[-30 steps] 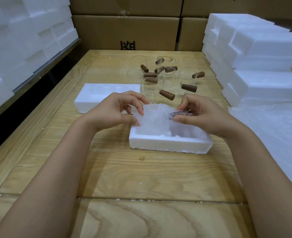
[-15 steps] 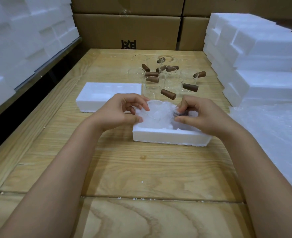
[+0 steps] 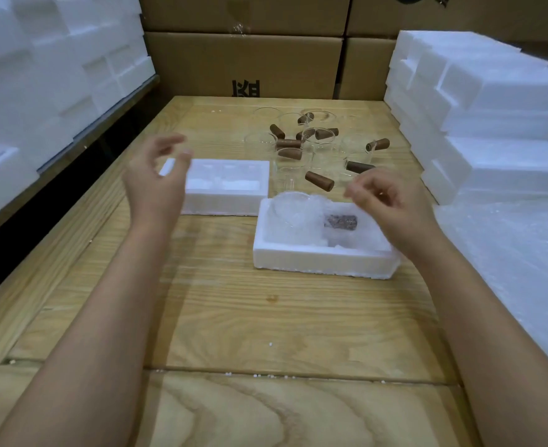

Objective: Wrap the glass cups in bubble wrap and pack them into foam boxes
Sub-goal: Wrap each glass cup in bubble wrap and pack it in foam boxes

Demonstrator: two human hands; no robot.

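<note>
Both hands: left hand and right hand lifted, fingers loosely spread, holding nothing.
Wrapped cup: bubble-wrapped glass cup with brown handle sits inside white foam box on wooden table.
Unwrapped: clear glass cups clustered behind box.

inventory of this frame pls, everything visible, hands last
foam box: one, white, centre of table, open.
wrapped cup: one, clear under bubble wrap, brown handle, inside the foam box.
foam tray: one, white, behind-left of the foam box.
glass cups: several, count unclear, clear with brown handles, far middle, unwrapped.
bubble wrap sheets: pile, translucent, right edge.
left foam stack: white, left side.
right foam stack: white, far right.
cardboard boxes: several, brown, behind table.
table: one, light wood.
left hand: open, empty, over the foam tray's left end.
right hand: open, empty, over the foam box's right end.
</note>
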